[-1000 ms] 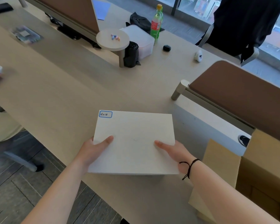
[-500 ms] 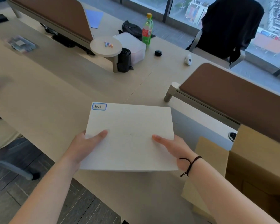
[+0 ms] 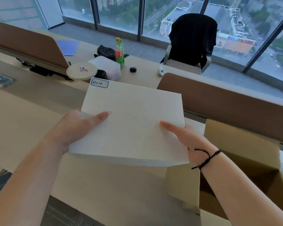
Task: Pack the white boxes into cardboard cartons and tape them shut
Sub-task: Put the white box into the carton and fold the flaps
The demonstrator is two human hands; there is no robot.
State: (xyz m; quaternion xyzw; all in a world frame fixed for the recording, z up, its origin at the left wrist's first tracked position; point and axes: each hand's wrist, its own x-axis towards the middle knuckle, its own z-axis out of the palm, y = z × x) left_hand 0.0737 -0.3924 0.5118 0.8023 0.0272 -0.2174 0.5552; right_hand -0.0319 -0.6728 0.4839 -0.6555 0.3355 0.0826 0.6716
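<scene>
1. Hands: left hand (image 3: 75, 128) and right hand (image 3: 185, 137) each clasp a side edge of one white box (image 3: 132, 121), thumbs laid flat on its top face, fingers hidden underneath. The box is carried clear of the desk (image 3: 31, 111), flat and slightly tilted.
2. Label (image 3: 99, 83) reading "H016" sits at the box corner farthest from the left hand.
3. Cardboard carton (image 3: 242, 154) stands just beyond the right hand, on that hand's outer side, flaps up and mouth open. Its interior is dark; whether any box already lies inside cannot be told.
4. Progress, as judged: early. This box is picked up but not yet in the carton; the carton is untaped. No tape or dispenser is visible near either hand.
5. Remaining, as judged: swing the box across past the right hand, lower it through the open flaps, load any further boxes (none other seen), fold flaps, tape shut.
6. Beyond both hands: green bottle (image 3: 119, 51), round white tray (image 3: 82, 71), brown divider (image 3: 227, 103), all untouched.
</scene>
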